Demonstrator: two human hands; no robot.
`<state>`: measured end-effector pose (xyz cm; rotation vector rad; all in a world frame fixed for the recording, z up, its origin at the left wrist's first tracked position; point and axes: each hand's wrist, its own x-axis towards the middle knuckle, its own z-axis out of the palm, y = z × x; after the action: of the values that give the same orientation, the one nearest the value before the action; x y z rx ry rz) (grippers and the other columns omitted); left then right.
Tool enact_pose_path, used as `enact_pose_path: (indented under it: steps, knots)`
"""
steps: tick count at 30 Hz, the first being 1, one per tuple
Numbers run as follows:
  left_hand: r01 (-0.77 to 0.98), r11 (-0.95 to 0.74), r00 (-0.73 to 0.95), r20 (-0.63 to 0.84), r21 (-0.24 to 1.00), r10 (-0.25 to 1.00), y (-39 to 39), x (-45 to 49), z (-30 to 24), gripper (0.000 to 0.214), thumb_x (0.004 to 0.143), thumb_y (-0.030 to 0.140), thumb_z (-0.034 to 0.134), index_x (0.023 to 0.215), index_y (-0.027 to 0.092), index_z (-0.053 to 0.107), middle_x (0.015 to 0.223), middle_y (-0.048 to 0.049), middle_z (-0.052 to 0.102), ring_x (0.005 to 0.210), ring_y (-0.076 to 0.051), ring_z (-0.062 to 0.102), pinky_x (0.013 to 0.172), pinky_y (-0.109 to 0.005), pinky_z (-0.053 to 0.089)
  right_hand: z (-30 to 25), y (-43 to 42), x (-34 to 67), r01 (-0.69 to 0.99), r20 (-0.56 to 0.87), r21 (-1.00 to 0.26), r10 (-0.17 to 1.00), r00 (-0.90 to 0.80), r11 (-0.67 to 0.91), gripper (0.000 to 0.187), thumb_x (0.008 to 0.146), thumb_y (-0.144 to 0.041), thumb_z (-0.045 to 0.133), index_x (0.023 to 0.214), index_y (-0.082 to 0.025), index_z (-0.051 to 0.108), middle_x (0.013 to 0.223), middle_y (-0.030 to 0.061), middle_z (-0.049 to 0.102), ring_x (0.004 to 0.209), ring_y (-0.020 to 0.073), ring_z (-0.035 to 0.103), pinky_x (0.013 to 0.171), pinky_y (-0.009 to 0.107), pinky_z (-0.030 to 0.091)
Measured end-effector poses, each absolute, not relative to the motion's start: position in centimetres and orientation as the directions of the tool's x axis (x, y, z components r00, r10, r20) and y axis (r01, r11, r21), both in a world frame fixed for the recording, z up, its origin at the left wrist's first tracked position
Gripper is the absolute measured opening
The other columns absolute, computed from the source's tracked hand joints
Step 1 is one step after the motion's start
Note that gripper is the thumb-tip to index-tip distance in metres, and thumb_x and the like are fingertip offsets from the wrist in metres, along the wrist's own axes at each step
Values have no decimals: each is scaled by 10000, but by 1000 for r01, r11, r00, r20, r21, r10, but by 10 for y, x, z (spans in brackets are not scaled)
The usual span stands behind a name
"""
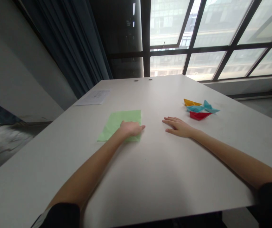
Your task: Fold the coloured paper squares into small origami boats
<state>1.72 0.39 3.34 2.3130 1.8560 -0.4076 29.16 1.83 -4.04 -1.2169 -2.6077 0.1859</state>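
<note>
A light green sheet of paper [117, 120] lies on the white table [154, 177], left of the middle. On its right part rests my left hand [132, 128], fingers curled down against the paper and thumb sticking out past the right edge. What those fingertips do under the hand is hidden. To the right of the sheet, my right hand [178, 127] lies flat on the table with its fingers stretched out, holding nothing. Beyond it sits a small group of folded paper boats: a yellow one [191, 102], a red one [199, 116] and light blue folded paper [196, 109].
A white printed sheet [93, 97] lies at the table's far left edge. Two round dark cable holes [136, 80] show near the back edge. Behind stand a blue curtain [71, 41] and large framed windows [169, 28].
</note>
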Motion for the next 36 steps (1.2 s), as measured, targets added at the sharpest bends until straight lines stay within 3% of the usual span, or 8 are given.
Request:
enact_pose_path:
  steps: [3,8,13,20,23,28,33,36]
  knots:
    - [941,-338,300,-400,-26,866,-15,39,38,557,869,494,218,1021,153,632,1110,-170,624,1053,-302,564,909,-478,368,-37,16,290,714,211,-209,743,-635,669,559,852,-508,400,1317,-199,428,1350,139,438,1251,279,383,1024,473,307]
    - [884,-452,467,-289,119,836,-33,60,24,490,878,445,249,1068,132,574,1101,-155,621,972,-259,598,789,-349,455,-27,10,284,602,271,-196,633,-725,774,426,904,-389,351,1298,-253,443,1323,90,467,1217,216,413,1007,420,340]
    - [818,-541,575,-231,196,785,-38,67,18,452,883,423,257,1004,140,589,1009,-128,643,898,-250,610,733,-341,468,-27,9,279,548,269,-194,581,-768,814,360,906,-359,362,1193,-241,545,1251,77,543,1146,211,483,994,410,351]
    - [841,-530,528,53,104,848,-8,46,5,398,878,352,336,1146,160,559,1127,-125,577,1060,-242,523,885,-353,419,-33,17,286,703,306,-209,728,-614,680,320,876,-397,406,1015,-194,611,1122,103,624,1108,256,517,935,433,394]
    - [833,-548,546,50,74,837,5,35,-10,478,869,421,358,1268,178,459,1332,-142,434,1206,-271,411,967,-411,355,-35,20,291,737,297,-214,761,-577,641,384,829,-457,471,1079,-190,586,1170,117,597,1118,273,512,936,444,395]
    - [847,-519,524,-15,115,851,22,13,-28,565,875,538,253,1366,265,316,1457,-104,263,1324,-306,236,1012,-579,197,-39,25,300,758,261,-218,786,-561,614,480,822,-484,468,1213,-212,525,1269,94,535,1188,293,453,986,467,354]
    - [896,-419,426,-19,147,904,36,-5,-33,549,885,519,237,1369,272,307,1469,-106,229,1341,-294,199,1011,-596,159,-43,31,307,756,243,-234,790,-563,611,473,831,-464,458,1233,-220,512,1295,83,514,1200,288,442,993,471,352]
    - [922,-342,341,40,181,939,42,-9,-38,549,886,502,246,1356,231,329,1454,-107,269,1330,-271,236,1030,-549,173,-45,33,308,754,239,-240,790,-564,611,464,831,-445,458,1233,-219,509,1299,79,510,1205,283,438,992,467,354]
